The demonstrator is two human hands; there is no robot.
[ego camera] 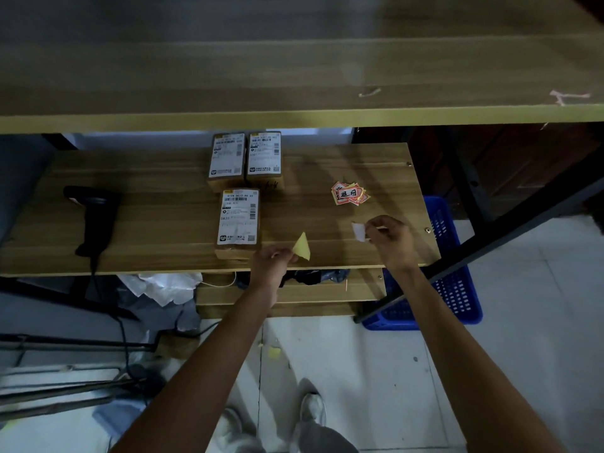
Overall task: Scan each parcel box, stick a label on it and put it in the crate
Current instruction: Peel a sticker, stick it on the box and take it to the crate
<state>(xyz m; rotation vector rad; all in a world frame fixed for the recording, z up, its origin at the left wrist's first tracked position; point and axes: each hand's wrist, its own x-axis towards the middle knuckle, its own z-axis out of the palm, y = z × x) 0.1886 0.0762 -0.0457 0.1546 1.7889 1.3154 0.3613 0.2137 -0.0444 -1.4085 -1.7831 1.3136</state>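
Three brown parcel boxes with white shipping slips lie on the wooden shelf (130,204): one near box (238,222) at the front, two more boxes (227,160) (264,158) side by side behind it. My left hand (273,258) pinches a yellow backing paper (302,247) just right of the near box. My right hand (390,238) holds a small white label (359,231) by its edge, above the shelf's right part. A pile of red and yellow labels (349,193) lies beyond my right hand. A black handheld scanner (94,217) rests on the shelf's left side.
A blue plastic crate (457,289) stands on the floor under the shelf's right end, behind a dark slanted frame bar (490,246). An upper wooden shelf (294,76) overhangs. Crumpled white wrap (163,286) and cables sit on lower levels. My shoes show on the tiled floor.
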